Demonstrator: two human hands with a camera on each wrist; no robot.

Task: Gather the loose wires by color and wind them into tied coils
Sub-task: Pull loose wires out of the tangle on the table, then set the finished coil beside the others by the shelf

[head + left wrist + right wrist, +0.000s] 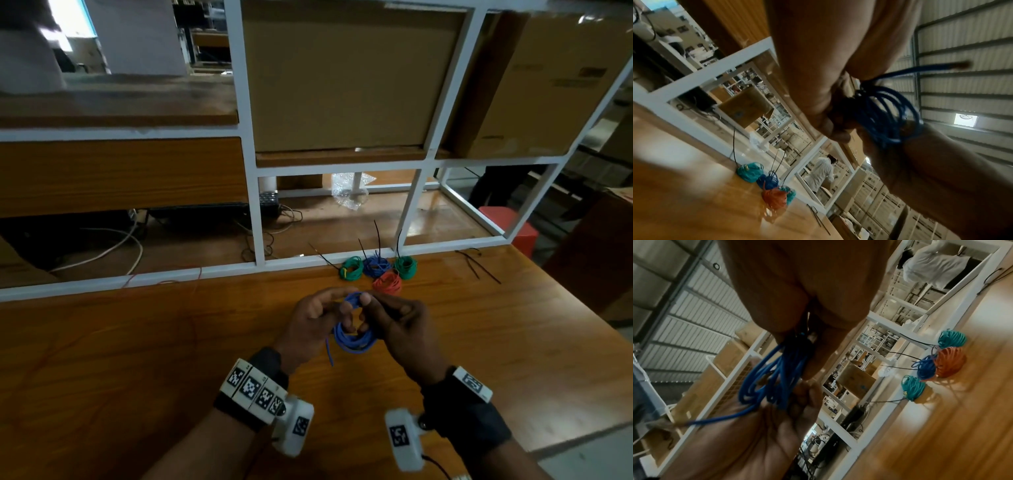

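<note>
A coil of blue wire hangs above the wooden table, held between both hands. My left hand pinches its top left, fingers curled round the loops. My right hand grips the coil's top right; a dark thin strip shows at its fingers. A loose blue end dangles below. Tied coils lie at the table's far edge: two green, one blue and one red, with black cable-tie tails sticking up.
Spare black cable ties lie at the far right of the table. A thin red wire trails over the white frame at the back left. Cardboard boxes stand behind the frame. A person in white stands far off.
</note>
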